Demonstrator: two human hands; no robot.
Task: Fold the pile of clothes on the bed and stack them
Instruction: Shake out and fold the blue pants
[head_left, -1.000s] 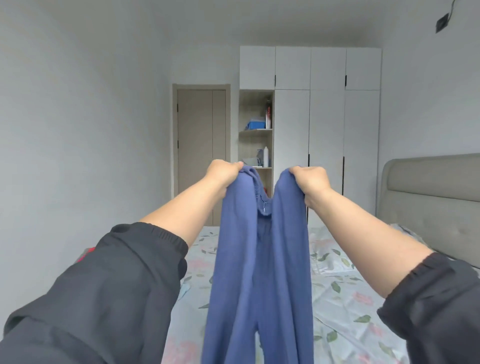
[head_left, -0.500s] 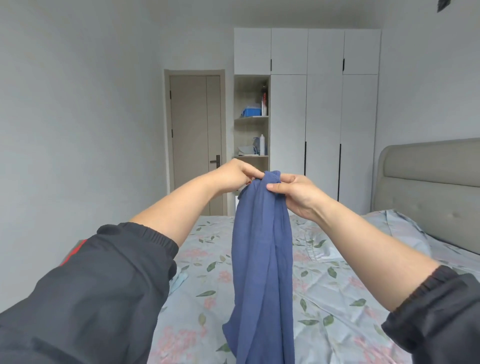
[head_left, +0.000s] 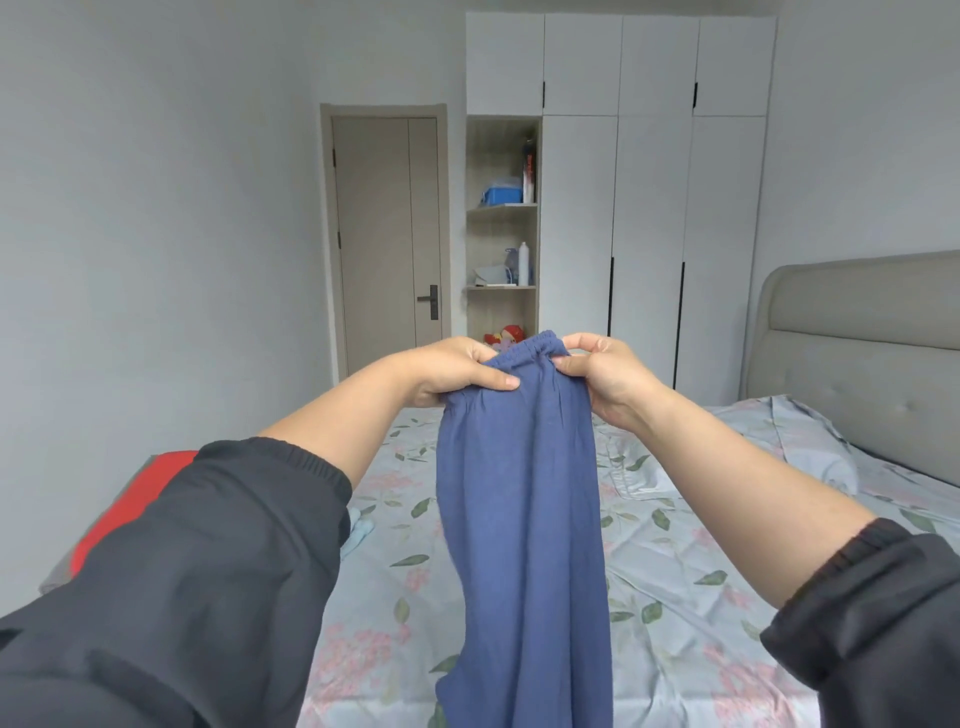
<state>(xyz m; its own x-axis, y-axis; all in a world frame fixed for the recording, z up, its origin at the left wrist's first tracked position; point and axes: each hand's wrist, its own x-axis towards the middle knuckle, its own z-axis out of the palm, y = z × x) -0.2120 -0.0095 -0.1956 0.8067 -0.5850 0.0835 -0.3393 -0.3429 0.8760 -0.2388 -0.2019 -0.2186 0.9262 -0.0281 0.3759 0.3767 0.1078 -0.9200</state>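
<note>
Since half a second ago we spread our hands apart, so our left hand (head_left: 457, 371) and right hand (head_left: 605, 371) now pinch the elastic waistband of the blue trousers (head_left: 522, 519), soft, light, limp, hanging above the bed (head_left: 675, 597).

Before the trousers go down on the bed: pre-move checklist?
1. Left grip on waistband: ok.
2. Right grip on waistband: ok.
3. Blue trousers hang as one column: ok.
4. Trousers touching bed below: cannot tell, out of frame.
5. Bed surface showing right of trousers: ok.
6. Stack spot: cannot tell; only a red item at left.
</note>
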